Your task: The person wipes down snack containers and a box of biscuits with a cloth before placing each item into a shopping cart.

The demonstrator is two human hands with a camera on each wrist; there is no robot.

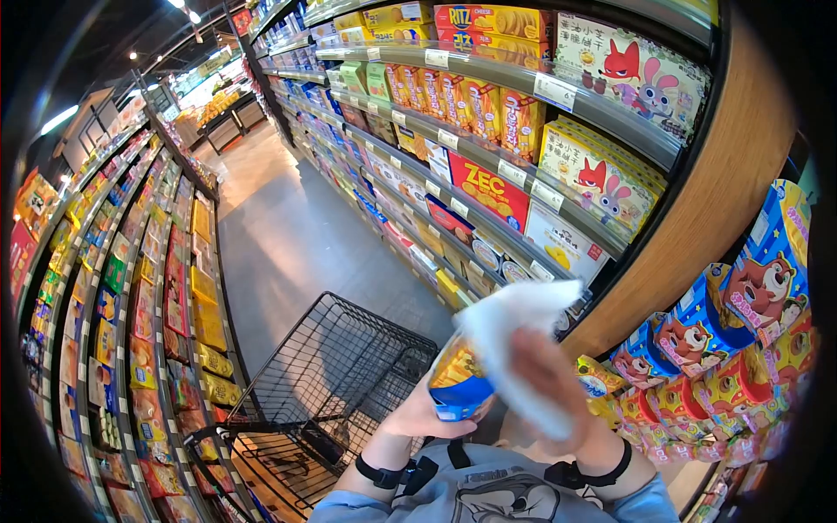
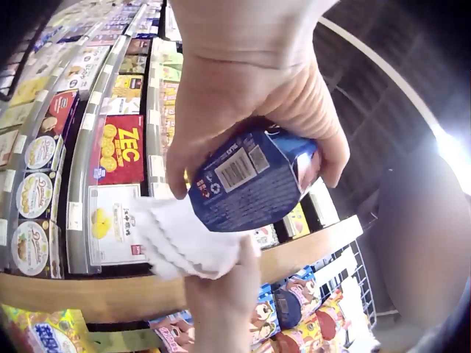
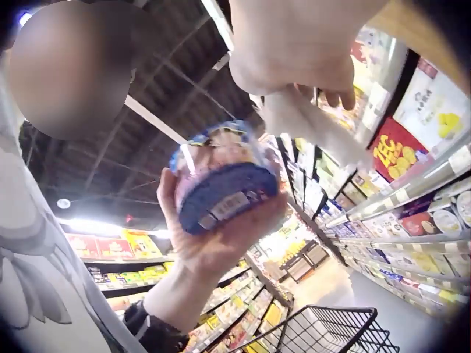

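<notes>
My left hand grips a blue snack tub with a yellow food picture on its side. In the left wrist view the fingers wrap round the tub, whose base carries a barcode. My right hand, blurred in the head view, holds a crumpled white cloth right beside the tub. The cloth hangs in loose folds from the right hand in the left wrist view. From the right wrist, the cloth shows below curled right fingers.
A black wire shopping cart stands in front, to the left. Shelves of boxed biscuits line the right, ending in a wooden panel. Blue and red snack tubs hang at the right; another stocked shelf runs along the left.
</notes>
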